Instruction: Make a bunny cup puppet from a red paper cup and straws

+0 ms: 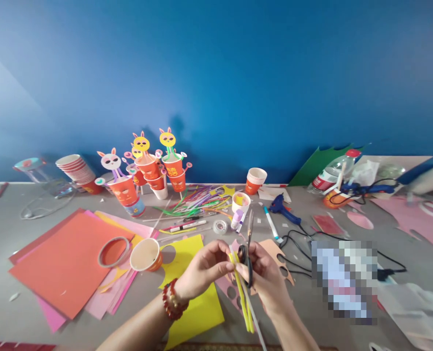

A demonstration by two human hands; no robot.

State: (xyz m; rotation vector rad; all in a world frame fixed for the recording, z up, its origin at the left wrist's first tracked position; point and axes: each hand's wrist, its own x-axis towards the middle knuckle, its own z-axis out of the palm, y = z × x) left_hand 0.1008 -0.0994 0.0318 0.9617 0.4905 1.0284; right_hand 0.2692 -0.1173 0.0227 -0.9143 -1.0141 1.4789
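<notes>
Near the front centre, my left hand pinches the top of yellow pipe cleaners and a thin white stick. The yellow strands hang down between my hands. My right hand touches the same bundle with its fingertips and also holds black-handled scissors, their blades pointing up and away. Beneath my left wrist lies a yellow paper sheet with round cut-outs. A pink sheet with holes is partly hidden under my hands.
Orange and red paper, a tape ring and a paper cup lie left. Behind stand rabbit-faced cups and loose pipe cleaners. A blue glue gun, its black cable and a bottle are right.
</notes>
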